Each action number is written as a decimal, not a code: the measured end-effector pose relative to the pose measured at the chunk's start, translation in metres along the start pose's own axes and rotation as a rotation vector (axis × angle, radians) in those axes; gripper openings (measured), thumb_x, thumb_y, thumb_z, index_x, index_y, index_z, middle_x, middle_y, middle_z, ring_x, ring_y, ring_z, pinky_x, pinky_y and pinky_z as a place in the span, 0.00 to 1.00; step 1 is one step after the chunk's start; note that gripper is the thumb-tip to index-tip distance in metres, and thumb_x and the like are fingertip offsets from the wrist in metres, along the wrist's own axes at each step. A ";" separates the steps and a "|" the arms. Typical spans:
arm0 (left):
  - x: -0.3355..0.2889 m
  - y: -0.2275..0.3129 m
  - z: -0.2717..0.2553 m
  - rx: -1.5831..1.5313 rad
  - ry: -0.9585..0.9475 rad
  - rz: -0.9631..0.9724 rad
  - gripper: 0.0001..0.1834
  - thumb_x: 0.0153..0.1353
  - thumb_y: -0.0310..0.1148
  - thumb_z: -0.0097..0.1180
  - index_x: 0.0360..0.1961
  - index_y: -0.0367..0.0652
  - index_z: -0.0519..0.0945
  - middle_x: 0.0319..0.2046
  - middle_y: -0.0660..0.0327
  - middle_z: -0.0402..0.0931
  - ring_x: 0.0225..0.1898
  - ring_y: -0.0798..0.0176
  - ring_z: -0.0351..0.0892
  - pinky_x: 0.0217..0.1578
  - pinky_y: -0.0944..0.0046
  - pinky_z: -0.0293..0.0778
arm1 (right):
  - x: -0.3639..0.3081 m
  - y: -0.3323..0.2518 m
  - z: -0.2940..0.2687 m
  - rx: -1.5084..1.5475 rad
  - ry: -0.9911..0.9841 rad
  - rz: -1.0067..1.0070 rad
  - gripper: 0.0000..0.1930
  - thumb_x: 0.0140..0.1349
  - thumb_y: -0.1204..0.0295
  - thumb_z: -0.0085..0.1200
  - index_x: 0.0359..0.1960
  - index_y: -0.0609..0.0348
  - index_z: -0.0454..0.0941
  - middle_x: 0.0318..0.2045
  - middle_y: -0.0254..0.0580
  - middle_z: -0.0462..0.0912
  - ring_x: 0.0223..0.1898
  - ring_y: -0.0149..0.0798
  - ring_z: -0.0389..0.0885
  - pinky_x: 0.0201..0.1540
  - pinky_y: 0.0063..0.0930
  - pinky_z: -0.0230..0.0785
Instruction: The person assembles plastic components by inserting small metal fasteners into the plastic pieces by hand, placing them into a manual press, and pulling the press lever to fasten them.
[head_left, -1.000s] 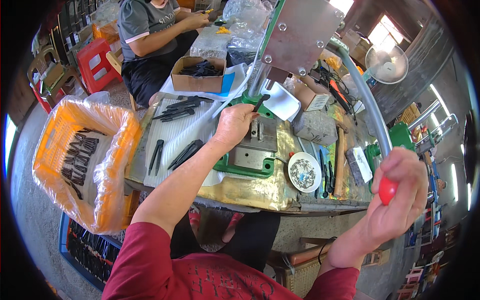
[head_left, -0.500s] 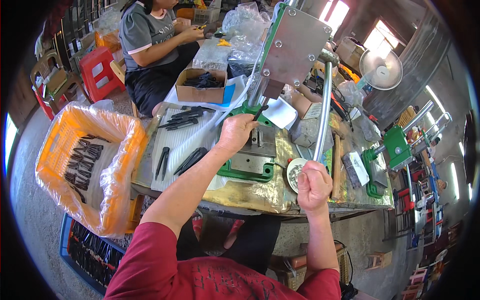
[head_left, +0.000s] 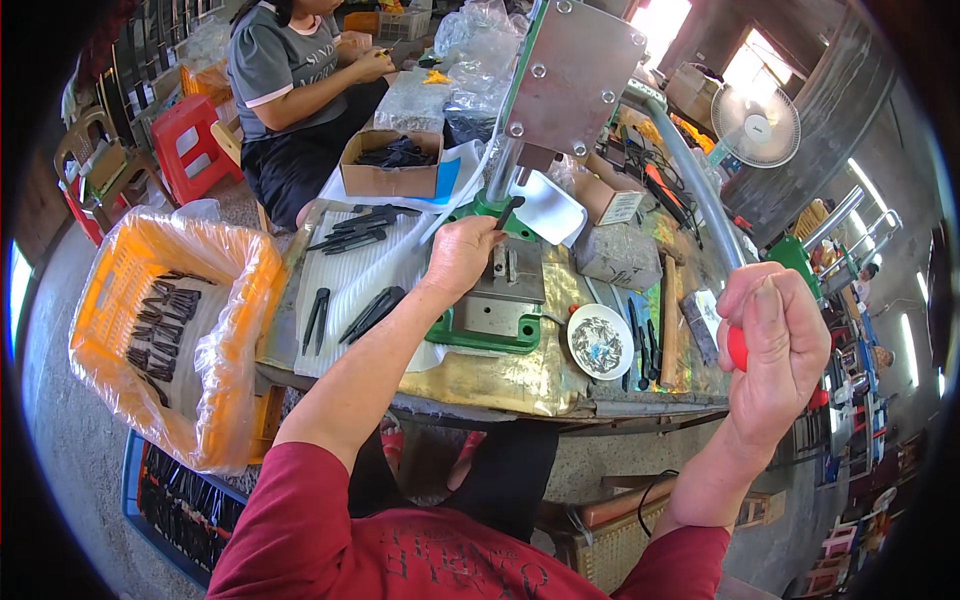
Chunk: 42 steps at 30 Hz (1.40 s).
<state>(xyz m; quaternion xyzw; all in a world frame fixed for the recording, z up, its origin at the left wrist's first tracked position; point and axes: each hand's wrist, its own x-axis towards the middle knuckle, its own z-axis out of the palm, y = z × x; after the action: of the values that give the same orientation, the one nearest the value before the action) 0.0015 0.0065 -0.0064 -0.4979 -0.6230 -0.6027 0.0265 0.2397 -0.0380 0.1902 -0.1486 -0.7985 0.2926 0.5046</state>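
Observation:
My left hand (head_left: 463,258) pinches a slim black piece (head_left: 511,211) below the ram of a green bench press (head_left: 482,340), just above its steel block (head_left: 512,270). Most of the piece is hidden by my fingers. Out to the right, my right hand (head_left: 775,345) is wrapped round the red knob (head_left: 737,348) at the end of the press's steel lever (head_left: 690,165). Similar long black pieces (head_left: 370,315) lie on white foam sheet (head_left: 330,270) left of the press. A white dish (head_left: 600,342) with small metal bits stands beside its base.
A plastic-lined yellow crate (head_left: 100,330) holding black parts stands at left. Behind the foam is a cardboard box (head_left: 390,180) of black parts. A wooden-handled tool (head_left: 668,320) and a grey block (head_left: 620,255) lie at right. Another person (head_left: 300,85) sits at the far left.
My right hand has swung the lever outward to the right and slightly toward me. The dish and tools beside it now show fully. My left hand still holds the black piece at the press.

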 end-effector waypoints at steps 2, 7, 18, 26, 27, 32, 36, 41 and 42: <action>0.001 0.005 -0.001 0.024 -0.013 0.009 0.05 0.46 0.26 0.54 0.26 0.38 0.74 0.21 0.51 0.70 0.21 0.53 0.69 0.24 0.65 0.66 | 0.000 0.000 -0.001 0.004 0.004 0.008 0.09 0.57 0.73 0.43 0.21 0.66 0.68 0.18 0.33 0.68 0.13 0.17 0.56 0.15 0.11 0.46; 0.001 0.002 -0.002 0.024 -0.007 0.003 0.05 0.46 0.26 0.54 0.25 0.37 0.73 0.20 0.51 0.70 0.20 0.53 0.68 0.23 0.65 0.65 | -0.005 0.003 0.005 -0.027 -0.015 0.057 0.10 0.56 0.72 0.44 0.20 0.65 0.67 0.19 0.34 0.68 0.14 0.17 0.57 0.16 0.11 0.46; 0.003 0.002 -0.003 0.020 -0.009 0.018 0.06 0.46 0.29 0.54 0.23 0.37 0.72 0.18 0.51 0.67 0.20 0.52 0.65 0.22 0.64 0.63 | -0.055 0.123 0.047 -0.322 -0.074 -0.408 0.07 0.46 0.79 0.51 0.17 0.63 0.66 0.21 0.43 0.71 0.16 0.38 0.67 0.17 0.24 0.60; 0.004 0.017 -0.009 0.042 -0.109 -0.116 0.07 0.46 0.30 0.52 0.25 0.37 0.74 0.22 0.50 0.71 0.27 0.48 0.70 0.28 0.59 0.66 | -0.032 0.043 0.009 -0.165 -0.072 -0.207 0.06 0.51 0.75 0.49 0.21 0.65 0.68 0.22 0.40 0.71 0.17 0.31 0.66 0.20 0.19 0.58; 0.005 0.016 -0.008 0.043 -0.112 -0.112 0.07 0.46 0.30 0.52 0.25 0.37 0.74 0.22 0.50 0.71 0.27 0.48 0.70 0.28 0.59 0.66 | -0.027 0.035 0.006 -0.140 -0.075 -0.139 0.07 0.53 0.75 0.47 0.21 0.65 0.68 0.21 0.39 0.71 0.17 0.28 0.65 0.19 0.18 0.57; 0.008 -0.002 -0.004 -0.057 -0.049 -0.210 0.07 0.50 0.30 0.52 0.25 0.36 0.75 0.14 0.64 0.69 0.15 0.74 0.66 0.17 0.73 0.67 | -0.019 0.025 0.003 0.009 -0.079 -0.046 0.07 0.54 0.75 0.45 0.21 0.65 0.68 0.22 0.37 0.71 0.16 0.22 0.61 0.19 0.14 0.53; 0.010 0.002 -0.018 -0.344 -0.049 -0.457 0.07 0.52 0.31 0.51 0.27 0.36 0.75 0.18 0.66 0.71 0.17 0.75 0.69 0.18 0.76 0.70 | -0.019 0.029 0.002 0.055 -0.086 -0.104 0.08 0.53 0.71 0.47 0.23 0.65 0.69 0.26 0.42 0.71 0.20 0.24 0.63 0.22 0.15 0.55; -0.001 0.022 -0.043 -0.818 -0.003 -0.569 0.08 0.52 0.33 0.52 0.27 0.38 0.74 0.24 0.62 0.73 0.22 0.72 0.72 0.22 0.74 0.72 | -0.017 0.031 -0.006 -0.023 -0.006 -0.257 0.15 0.52 0.62 0.49 0.27 0.65 0.70 0.34 0.51 0.70 0.23 0.25 0.65 0.25 0.15 0.56; -0.003 0.024 -0.046 -0.869 -0.003 -0.577 0.08 0.52 0.33 0.52 0.27 0.38 0.74 0.24 0.61 0.73 0.22 0.72 0.72 0.23 0.74 0.72 | -0.017 0.030 -0.006 -0.022 -0.006 -0.258 0.15 0.52 0.62 0.49 0.27 0.65 0.70 0.34 0.51 0.70 0.23 0.25 0.65 0.25 0.15 0.56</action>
<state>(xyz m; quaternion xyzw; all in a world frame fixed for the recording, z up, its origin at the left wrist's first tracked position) -0.0072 -0.0361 0.0211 -0.2719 -0.4274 -0.7876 -0.3507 0.2511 -0.0219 0.1613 -0.0492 -0.8155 0.2171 0.5342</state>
